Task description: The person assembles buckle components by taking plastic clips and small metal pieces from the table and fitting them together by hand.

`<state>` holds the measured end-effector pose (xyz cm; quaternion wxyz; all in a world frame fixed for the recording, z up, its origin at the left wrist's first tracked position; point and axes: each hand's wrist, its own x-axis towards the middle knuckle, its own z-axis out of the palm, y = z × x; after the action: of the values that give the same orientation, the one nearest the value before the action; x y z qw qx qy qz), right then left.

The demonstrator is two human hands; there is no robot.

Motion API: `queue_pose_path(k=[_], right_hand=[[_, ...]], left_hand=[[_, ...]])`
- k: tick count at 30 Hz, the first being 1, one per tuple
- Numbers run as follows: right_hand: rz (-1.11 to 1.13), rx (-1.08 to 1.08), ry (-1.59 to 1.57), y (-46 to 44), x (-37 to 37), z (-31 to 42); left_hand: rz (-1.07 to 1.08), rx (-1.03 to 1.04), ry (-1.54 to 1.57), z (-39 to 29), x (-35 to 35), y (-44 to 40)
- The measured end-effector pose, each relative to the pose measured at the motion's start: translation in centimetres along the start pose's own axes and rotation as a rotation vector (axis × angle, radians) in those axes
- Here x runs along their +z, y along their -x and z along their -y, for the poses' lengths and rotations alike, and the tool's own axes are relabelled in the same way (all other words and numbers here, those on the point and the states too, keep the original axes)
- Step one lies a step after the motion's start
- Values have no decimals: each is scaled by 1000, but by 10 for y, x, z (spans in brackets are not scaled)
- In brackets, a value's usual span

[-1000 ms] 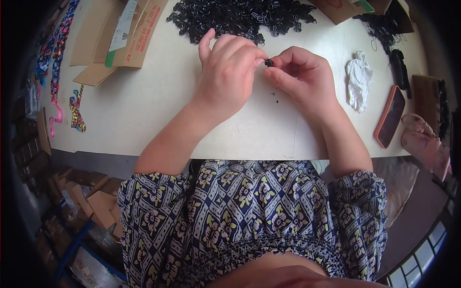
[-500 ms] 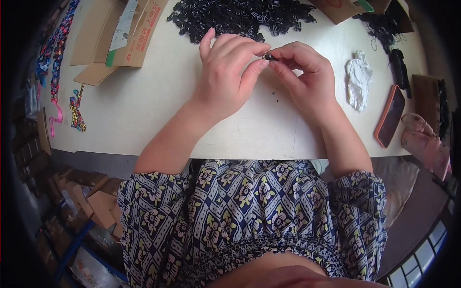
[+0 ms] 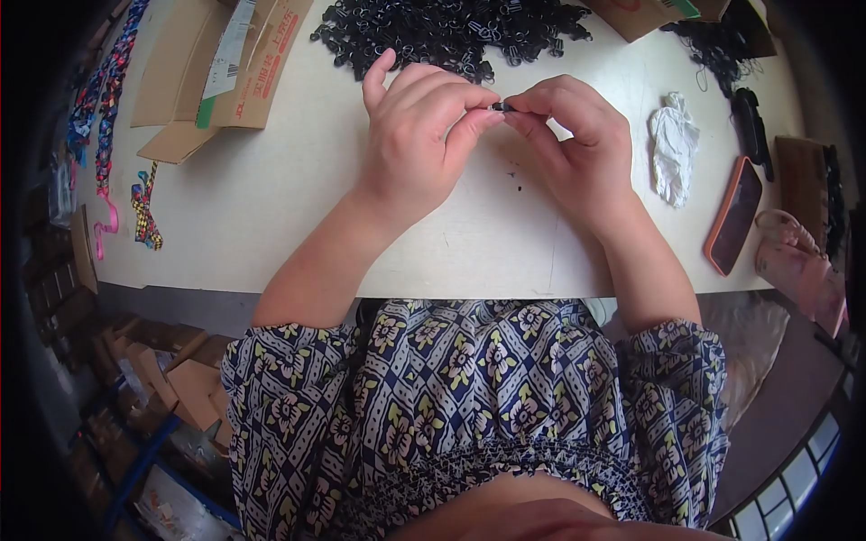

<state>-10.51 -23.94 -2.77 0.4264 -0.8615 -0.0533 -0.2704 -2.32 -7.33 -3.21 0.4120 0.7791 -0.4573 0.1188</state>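
Note:
Between my fingertips is a small black piece (image 3: 502, 107), possibly a clip like those in the pile; its exact kind is mostly hidden. My left hand (image 3: 417, 135) pinches its left end between thumb and forefinger, the little finger raised. From the other side, my right hand (image 3: 577, 135) has thumb and bent forefinger closed on the same piece. Just beyond my hands lies a heap of black clips with metal rings (image 3: 451, 32). A few tiny dark specks (image 3: 519, 188) rest on the pale table (image 3: 505, 252) below my fingers.
An open cardboard box (image 3: 257, 77) stands at the left, near braided colourful cords (image 3: 108, 117) and a patterned bow (image 3: 144, 212). To the right are a crumpled white glove (image 3: 674, 149), an orange-edged phone (image 3: 734, 216) and a black tool (image 3: 750, 126). More black pieces (image 3: 713, 54) lie beyond.
Both hands have drifted slightly; my left has moved a little left and tilted. The black piece is now held more level between the fingertips.

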Motion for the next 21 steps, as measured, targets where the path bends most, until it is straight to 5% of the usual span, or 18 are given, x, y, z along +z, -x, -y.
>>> queue_pose_path(k=[21], right_hand=[[7,50,-58,3,-1,0]], left_hand=[[45,69,-100,0,-3,0]])
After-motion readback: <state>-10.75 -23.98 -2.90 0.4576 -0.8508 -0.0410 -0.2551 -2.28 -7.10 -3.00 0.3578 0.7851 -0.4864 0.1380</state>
